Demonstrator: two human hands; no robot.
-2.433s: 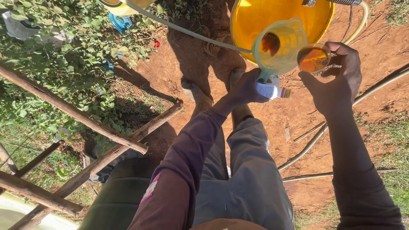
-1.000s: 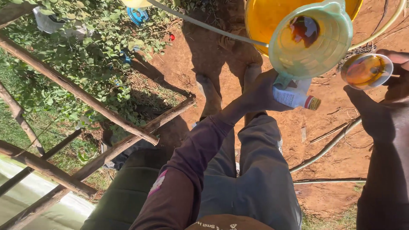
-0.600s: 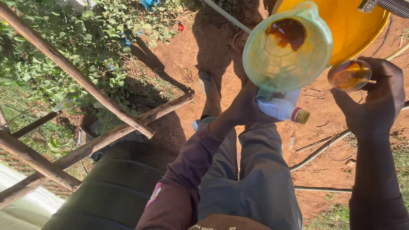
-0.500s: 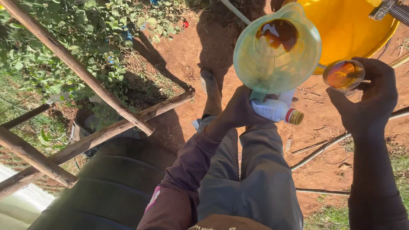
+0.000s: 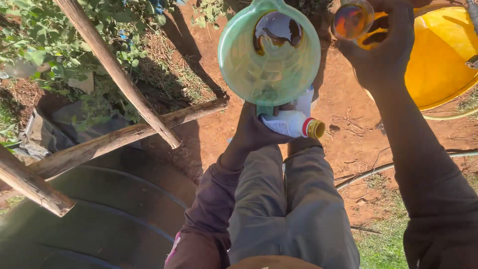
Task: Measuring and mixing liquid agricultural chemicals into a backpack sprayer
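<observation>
Left grip (image 5: 256, 130) half behind jug (image 5: 269, 52)

jug (image 5: 269, 55) above bottle (image 5: 291, 122) (touching), cup (image 5: 351, 20) right

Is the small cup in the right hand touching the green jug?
Apart. The head view shows the small cup in the right hand clear of the green jug, with red soil visible between them.

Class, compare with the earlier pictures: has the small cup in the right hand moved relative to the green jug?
Yes. The small cup, formerly beside and below the green jug's rim, is now raised level with its top.
</observation>
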